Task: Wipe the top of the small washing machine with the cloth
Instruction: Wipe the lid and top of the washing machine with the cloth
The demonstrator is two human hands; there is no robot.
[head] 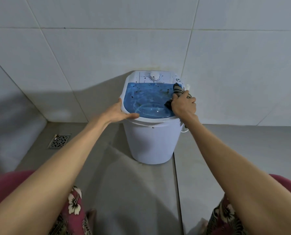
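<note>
A small white washing machine [151, 141] stands on the floor against the tiled wall. Its translucent blue lid [148, 97] carries dark specks of dirt, and a white control panel with a round knob [154, 76] sits behind it. My right hand [183, 106] is shut on a dark patterned cloth [177, 90], pressing it on the lid's right side near the far corner. My left hand [120, 111] grips the machine's front-left rim, thumb on the side and fingers along the front edge.
A metal floor drain [59, 141] lies to the left on the grey floor. A white cord [185, 130] runs down the machine's right side near the wall. My knees in floral fabric [74, 206] frame the bottom of the view.
</note>
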